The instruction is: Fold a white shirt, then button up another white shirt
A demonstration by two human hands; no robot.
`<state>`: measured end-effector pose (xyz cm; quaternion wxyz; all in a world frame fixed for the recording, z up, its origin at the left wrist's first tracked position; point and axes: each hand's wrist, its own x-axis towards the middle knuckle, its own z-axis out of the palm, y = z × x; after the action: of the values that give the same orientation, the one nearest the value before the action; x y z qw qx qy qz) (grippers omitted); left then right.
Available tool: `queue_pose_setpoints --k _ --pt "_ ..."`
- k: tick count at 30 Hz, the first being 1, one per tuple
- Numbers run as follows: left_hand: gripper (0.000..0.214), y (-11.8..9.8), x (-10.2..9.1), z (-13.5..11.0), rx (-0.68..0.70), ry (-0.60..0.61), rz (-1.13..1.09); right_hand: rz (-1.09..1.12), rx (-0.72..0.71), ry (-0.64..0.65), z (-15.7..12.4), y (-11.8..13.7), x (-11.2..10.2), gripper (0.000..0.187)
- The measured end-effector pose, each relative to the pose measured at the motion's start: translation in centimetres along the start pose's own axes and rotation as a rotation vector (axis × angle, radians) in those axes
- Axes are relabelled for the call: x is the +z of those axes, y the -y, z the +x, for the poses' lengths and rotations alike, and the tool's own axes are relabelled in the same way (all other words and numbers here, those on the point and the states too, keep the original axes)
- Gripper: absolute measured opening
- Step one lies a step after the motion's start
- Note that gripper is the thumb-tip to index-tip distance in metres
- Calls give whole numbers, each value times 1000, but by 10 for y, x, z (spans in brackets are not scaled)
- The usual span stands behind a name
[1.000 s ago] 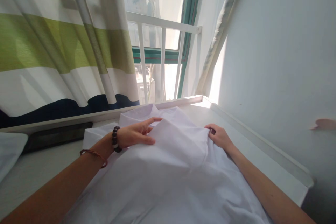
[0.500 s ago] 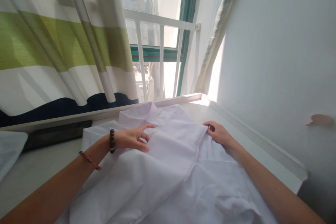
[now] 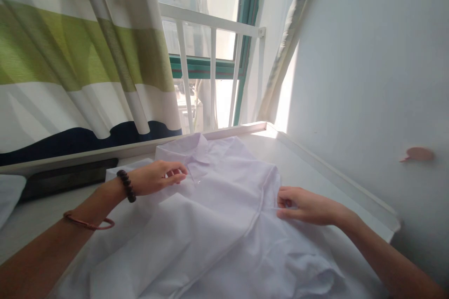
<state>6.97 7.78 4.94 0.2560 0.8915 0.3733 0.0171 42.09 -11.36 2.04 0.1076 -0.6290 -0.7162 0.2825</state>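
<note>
A white collared shirt (image 3: pixel 217 205) lies spread on the white surface, its collar (image 3: pixel 199 147) toward the window. My left hand (image 3: pixel 157 177), with a dark beaded bracelet at the wrist, is closed at the front of the shirt below the collar. Its thumb and fingertips come together at the cloth there. On the other side my right hand (image 3: pixel 305 204) has curled fingers, with the thumb below them, closed on the cloth near the sleeve's top. The exact fold between its fingertips is hidden.
A dark flat object (image 3: pixel 70 180) lies at the left, beside white material (image 3: pixel 10 196). A raised rim (image 3: pixel 336 173) edges the surface along the wall. Behind are a striped curtain (image 3: pixel 87 56) and white window bars (image 3: pixel 213 74). A pink piece (image 3: pixel 417 153) is on the wall.
My left hand has moved left and its spread fingers have closed near the shirt front. My right hand has left the shoulder seam and come down along the sleeve side.
</note>
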Motion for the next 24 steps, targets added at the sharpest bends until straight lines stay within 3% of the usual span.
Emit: queue_pose_setpoints --k 4,7,12,17,24 --pt "35 24 -36 -32 -141 32 78 71 34 64 1 -2 -6 29" --pt "30 48 -47 -45 -229 69 76 102 47 67 -1 -6 -9 36" --pt "39 74 -44 -49 -315 -33 147 164 112 117 -6 -16 -7 35" --pt "15 82 -46 -45 -342 -98 225 195 177 106 -15 -17 -8 35" --pt "9 95 -52 -41 -385 -217 282 84 187 118 -20 -25 -2 38"
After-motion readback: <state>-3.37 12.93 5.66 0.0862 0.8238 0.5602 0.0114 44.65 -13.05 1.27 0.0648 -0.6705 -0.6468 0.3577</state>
